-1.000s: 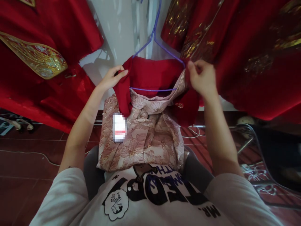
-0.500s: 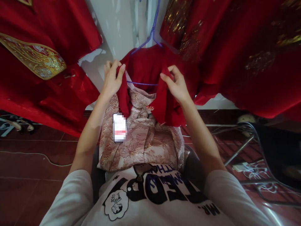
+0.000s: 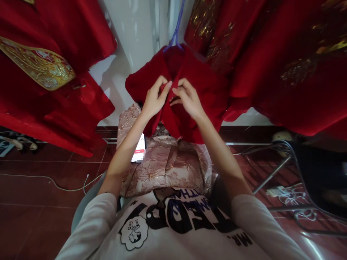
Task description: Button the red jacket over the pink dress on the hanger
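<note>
Short red cloth jacket (image 3: 178, 122), front slightly parted, hung from a thin purple hanger (image 3: 177, 30) just beyond the lap, lower front over the far edge of a folded pink-and-gold brocade garment (image 3: 162, 169). Hanger presumably there to bear the weight and spread the shoulders, thus freeing both hands. Left hand (image 3: 165, 86) pinched on one front edge; right hand (image 3: 176, 90) apparently pinched on the opposite edge, probably to keep both edges taut and side by side. Dark-edged phone with lit white screen (image 3: 138, 153) on the brocade, nearer its left edge, partly behind the left forearm. Collar pointing up and away, toward the hanger; hem toward the lap. Front opening along that same line; long axis overall uncertain, cloth being bunched.
</note>
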The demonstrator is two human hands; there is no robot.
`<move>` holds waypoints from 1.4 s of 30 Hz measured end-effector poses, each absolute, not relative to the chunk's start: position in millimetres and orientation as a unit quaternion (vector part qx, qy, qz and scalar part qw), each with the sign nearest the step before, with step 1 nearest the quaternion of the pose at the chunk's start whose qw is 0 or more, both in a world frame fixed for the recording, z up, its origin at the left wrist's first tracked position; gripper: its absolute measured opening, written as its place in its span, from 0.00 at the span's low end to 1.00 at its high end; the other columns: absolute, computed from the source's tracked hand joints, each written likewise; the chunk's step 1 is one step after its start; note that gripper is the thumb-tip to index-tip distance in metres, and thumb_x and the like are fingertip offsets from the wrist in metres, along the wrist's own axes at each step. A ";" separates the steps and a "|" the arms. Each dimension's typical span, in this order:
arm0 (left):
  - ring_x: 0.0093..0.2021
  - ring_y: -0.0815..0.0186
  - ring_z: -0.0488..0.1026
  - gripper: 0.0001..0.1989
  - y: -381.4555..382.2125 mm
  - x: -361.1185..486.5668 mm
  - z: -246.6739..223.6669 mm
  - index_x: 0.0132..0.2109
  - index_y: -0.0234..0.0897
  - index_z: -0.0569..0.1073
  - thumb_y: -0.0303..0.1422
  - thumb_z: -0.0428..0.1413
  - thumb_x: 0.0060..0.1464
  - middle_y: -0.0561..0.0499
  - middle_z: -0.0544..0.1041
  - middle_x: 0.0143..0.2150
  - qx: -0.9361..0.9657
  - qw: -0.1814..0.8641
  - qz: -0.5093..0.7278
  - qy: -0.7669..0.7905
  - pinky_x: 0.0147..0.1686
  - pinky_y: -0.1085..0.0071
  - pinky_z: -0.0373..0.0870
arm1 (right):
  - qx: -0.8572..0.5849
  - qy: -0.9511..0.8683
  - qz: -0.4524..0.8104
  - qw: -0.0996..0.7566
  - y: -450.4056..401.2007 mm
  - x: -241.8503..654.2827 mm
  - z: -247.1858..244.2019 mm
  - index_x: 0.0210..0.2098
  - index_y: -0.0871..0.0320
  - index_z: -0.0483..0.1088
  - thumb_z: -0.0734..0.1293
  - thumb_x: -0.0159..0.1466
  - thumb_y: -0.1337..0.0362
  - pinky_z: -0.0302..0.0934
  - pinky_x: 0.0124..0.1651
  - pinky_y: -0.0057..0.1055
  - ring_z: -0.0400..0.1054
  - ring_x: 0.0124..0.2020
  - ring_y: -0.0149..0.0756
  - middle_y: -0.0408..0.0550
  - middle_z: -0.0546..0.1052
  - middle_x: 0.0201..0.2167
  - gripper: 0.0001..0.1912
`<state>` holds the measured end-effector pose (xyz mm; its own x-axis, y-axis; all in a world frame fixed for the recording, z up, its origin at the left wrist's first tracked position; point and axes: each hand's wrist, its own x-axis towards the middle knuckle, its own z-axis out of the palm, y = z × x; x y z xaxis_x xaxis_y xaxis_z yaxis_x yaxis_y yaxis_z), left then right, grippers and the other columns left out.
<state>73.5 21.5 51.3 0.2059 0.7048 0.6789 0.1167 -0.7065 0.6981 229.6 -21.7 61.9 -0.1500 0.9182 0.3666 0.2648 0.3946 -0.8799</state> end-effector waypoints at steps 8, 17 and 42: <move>0.49 0.58 0.78 0.18 15.3 65.9 28.5 0.45 0.44 0.75 0.53 0.54 0.69 0.48 0.79 0.44 0.685 0.307 0.593 0.291 0.49 0.62 0.76 | -0.385 -0.662 0.327 0.554 -18.2 237.4 35.9 0.52 0.47 0.69 0.68 0.62 0.33 0.75 0.53 0.35 0.74 0.50 0.38 0.47 0.76 0.47 0.31; 0.41 0.67 0.79 0.13 17.9 67.4 10.3 0.49 0.47 0.68 0.38 0.65 0.63 0.52 0.76 0.41 0.699 0.268 0.592 0.298 0.41 0.70 0.75 | -0.384 -0.659 0.280 0.584 -28.7 235.7 32.2 0.48 0.50 0.75 0.70 0.64 0.39 0.75 0.55 0.38 0.75 0.48 0.38 0.47 0.77 0.45 0.24; 0.33 0.71 0.78 0.06 -28.4 74.8 47.2 0.38 0.37 0.72 0.24 0.62 0.59 0.53 0.80 0.35 0.752 0.115 0.523 0.385 0.38 0.76 0.75 | -0.342 -0.675 0.186 0.627 -12.1 244.4 15.3 0.53 0.47 0.82 0.74 0.65 0.47 0.76 0.54 0.44 0.80 0.45 0.39 0.45 0.82 0.46 0.20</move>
